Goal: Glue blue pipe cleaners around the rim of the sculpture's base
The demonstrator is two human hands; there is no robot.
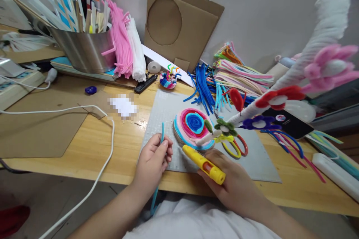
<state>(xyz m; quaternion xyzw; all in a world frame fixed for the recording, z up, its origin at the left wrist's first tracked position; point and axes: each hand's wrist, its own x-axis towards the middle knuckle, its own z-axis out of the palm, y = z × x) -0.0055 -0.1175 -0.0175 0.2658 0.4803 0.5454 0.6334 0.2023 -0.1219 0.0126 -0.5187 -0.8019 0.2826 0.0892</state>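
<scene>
Between thumb and fingers of my left hand [154, 158] is a light blue pipe cleaner [162, 131], its tail hanging below the wrist. My right hand [227, 173] is closed around a yellow glue gun [204, 164]; its nozzle tip is hard to make out. Just beyond the gun sits a round disc [195, 125] covered in coloured spirals, blue in the middle. A white wrapped stem [249, 114] with coloured flowers rises from the disc toward the upper right.
Yellow-red scissors [235, 147] lie right of the disc on a grey mat [260, 164]. A white cable [110, 149] crosses the left side. Pipe cleaner bundles [244, 76], a cardboard panel [190, 18] and a metal bucket [84, 50] stand behind.
</scene>
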